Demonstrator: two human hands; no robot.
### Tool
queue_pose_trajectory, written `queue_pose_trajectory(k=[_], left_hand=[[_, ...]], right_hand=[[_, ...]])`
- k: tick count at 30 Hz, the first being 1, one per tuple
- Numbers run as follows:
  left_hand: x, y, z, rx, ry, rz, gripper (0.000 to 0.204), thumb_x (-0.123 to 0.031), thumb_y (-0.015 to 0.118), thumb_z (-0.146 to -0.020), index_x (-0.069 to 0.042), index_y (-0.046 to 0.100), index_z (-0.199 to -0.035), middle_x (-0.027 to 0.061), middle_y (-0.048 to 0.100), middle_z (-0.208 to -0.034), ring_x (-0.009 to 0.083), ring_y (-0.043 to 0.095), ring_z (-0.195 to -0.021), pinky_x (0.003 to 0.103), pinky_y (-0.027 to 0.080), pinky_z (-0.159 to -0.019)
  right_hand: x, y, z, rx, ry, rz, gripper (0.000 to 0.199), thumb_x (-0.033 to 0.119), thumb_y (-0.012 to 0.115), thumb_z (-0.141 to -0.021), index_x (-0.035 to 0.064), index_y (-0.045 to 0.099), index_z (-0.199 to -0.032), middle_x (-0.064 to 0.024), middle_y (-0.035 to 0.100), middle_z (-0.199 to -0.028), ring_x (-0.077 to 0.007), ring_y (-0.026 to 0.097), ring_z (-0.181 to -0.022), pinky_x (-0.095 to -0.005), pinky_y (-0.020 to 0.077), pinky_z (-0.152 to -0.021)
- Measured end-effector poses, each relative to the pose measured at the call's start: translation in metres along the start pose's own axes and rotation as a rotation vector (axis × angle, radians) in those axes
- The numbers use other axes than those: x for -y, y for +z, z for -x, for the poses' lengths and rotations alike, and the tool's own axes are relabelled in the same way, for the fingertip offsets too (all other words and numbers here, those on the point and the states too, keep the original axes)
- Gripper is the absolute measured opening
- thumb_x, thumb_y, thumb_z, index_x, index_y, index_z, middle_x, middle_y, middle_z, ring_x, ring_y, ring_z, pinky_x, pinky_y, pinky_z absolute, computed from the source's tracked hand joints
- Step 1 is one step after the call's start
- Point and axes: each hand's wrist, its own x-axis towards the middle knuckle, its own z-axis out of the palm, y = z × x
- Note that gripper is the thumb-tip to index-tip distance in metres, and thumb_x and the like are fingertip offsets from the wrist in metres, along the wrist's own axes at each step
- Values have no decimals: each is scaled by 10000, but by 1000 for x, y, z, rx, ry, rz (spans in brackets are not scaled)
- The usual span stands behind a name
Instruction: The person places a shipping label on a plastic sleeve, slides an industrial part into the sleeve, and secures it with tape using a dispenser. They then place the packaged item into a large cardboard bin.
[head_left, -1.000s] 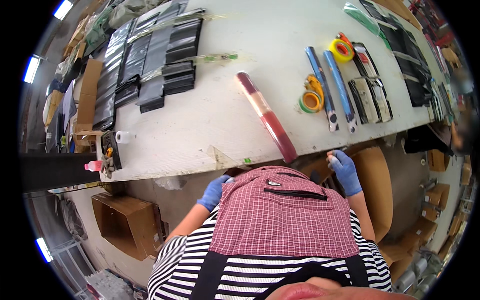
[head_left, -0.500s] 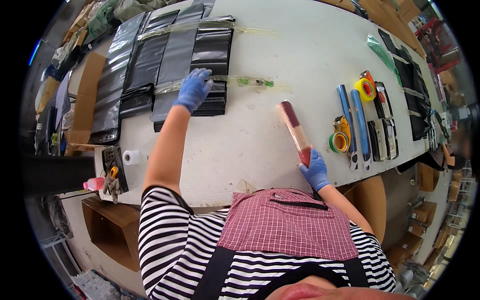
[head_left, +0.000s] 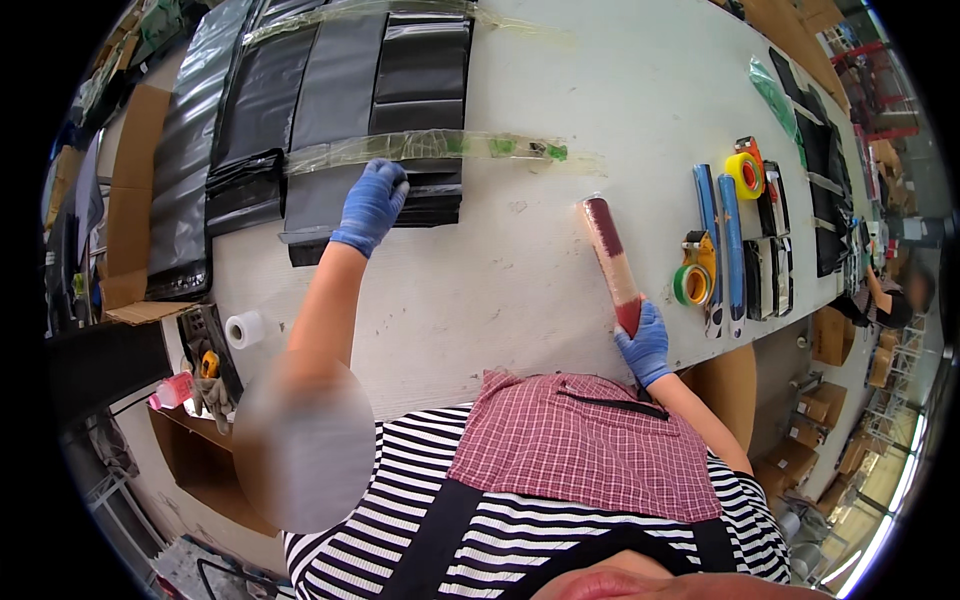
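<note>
My left hand point(head_left: 372, 207), in a blue glove, rests over the lower part of a stack of flat black plastic bags point(head_left: 335, 110). Its fingers are curled in, just below a strip of clear tape point(head_left: 425, 147) that crosses the stack; whatever they pinch is hidden. In my right hand point(head_left: 643, 343), also blue-gloved, is the lower end of a slim plastic-wrapped roll point(head_left: 612, 255), coloured maroon and beige. The roll tilts with its far end up and left, over the bare table.
Right of the roll lie two blue rolls point(head_left: 732, 250), a yellow tape roll point(head_left: 743, 176), a green-and-yellow tape dispenser point(head_left: 692, 283) and black packs point(head_left: 768, 275). A white roll point(head_left: 244, 329) stands at the table's left, near a cardboard box point(head_left: 136, 190). Another person point(head_left: 890, 295) is at far right.
My left hand has drawn slightly back toward me, and its fingers have curled from a flatter spread. The right hand still holds the roll. The whole view has shifted a little.
</note>
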Motion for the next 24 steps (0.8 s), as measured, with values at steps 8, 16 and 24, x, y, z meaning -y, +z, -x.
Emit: queue_pose_trajectory(k=[8, 16, 24], left_hand=[[-23, 1, -32, 185, 53, -522, 137, -122, 620, -867, -91, 625, -1001, 123, 612, -1071, 322, 649, -936, 415, 547, -791], [-89, -11, -21, 177, 137, -637, 111, -91, 553, -884, -82, 636, -957, 133, 651, -945, 300, 664, -918, 407, 552, -773], [-213, 98, 70, 340, 303, -346, 176, -139, 492, -884, -99, 658, -845, 142, 686, -825, 323, 682, -790, 448, 546, -700]], right_hand=[[4, -2, -1, -8, 34, 21, 760, 239, 743, -740, -25, 408, -1369, -234, 557, -1143, -399, 565, -1025, -450, 474, -916], [-4, 2, 2, -55, 39, 1, 741, 289, 725, -751, -6, 428, -1361, -227, 569, -1119, -394, 574, -999, -458, 481, -891], [-8, -17, -8, 50, 84, -165, 715, 289, 713, -756, -29, 447, -1338, -258, 598, -1125, -413, 594, -1027, -437, 489, -902]])
